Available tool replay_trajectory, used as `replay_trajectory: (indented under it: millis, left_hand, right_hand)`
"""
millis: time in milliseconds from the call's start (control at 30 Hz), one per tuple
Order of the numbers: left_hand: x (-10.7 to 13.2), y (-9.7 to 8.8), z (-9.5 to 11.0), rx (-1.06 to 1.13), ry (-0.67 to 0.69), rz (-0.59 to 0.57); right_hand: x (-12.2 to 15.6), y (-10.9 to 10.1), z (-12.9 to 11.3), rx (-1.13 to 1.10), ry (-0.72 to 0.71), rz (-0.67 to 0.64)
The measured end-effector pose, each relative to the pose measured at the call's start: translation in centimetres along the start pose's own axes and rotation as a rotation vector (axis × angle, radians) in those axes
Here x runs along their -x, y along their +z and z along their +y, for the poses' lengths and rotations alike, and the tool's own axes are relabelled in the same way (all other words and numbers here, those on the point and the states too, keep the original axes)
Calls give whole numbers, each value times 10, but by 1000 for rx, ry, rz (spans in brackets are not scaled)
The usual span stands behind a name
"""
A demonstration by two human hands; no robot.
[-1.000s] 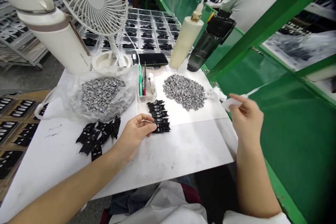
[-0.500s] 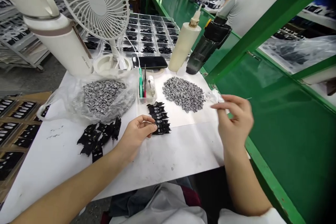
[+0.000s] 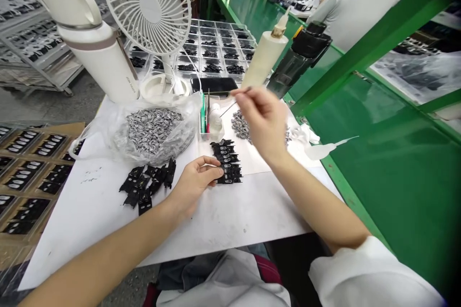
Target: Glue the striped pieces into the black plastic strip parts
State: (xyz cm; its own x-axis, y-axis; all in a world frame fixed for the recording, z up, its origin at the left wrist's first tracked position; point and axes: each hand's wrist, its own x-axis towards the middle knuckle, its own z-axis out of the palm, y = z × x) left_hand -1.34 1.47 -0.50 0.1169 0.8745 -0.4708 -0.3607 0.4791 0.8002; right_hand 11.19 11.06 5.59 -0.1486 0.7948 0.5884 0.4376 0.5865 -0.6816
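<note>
My left hand (image 3: 196,183) rests on the white table, fingers curled against the left edge of a row of black plastic parts (image 3: 227,162). My right hand (image 3: 260,120) is raised over the pile of small silver pieces (image 3: 239,124), pinching a thin stick or needle (image 3: 230,104) that points toward the small clear tool holder (image 3: 209,122). A loose heap of black parts (image 3: 147,184) lies left of my left hand. A clear bag of silver pieces (image 3: 151,128) sits behind it.
A white desk fan (image 3: 151,5), a white jug (image 3: 90,33), a dark phone (image 3: 212,85), a cream squeeze bottle (image 3: 264,55) and a dark bottle (image 3: 300,55) stand at the back. Trays of black parts (image 3: 216,50) lie beyond. A green conveyor (image 3: 389,153) runs on the right, where another person sits.
My right hand has moved from the table's right edge leftward and up over the silver pile, now pinching a thin stick. A white scrap lies where it was. My left hand stayed put.
</note>
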Motion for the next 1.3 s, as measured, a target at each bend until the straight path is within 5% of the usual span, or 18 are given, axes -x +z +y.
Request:
replay_trajectory:
  millis: [100, 367, 1300]
  left_hand:
    - [-1, -1, 1, 27, -15, -12]
    - [-1, -1, 3, 14, -25, 4]
    - [1, 1, 4, 8, -25, 18]
  right_hand:
    - [19, -17, -18, -111, -107, 202]
    - [74, -26, -5, -233, -150, 34]
    - [75, -21, -1, -187, -145, -50]
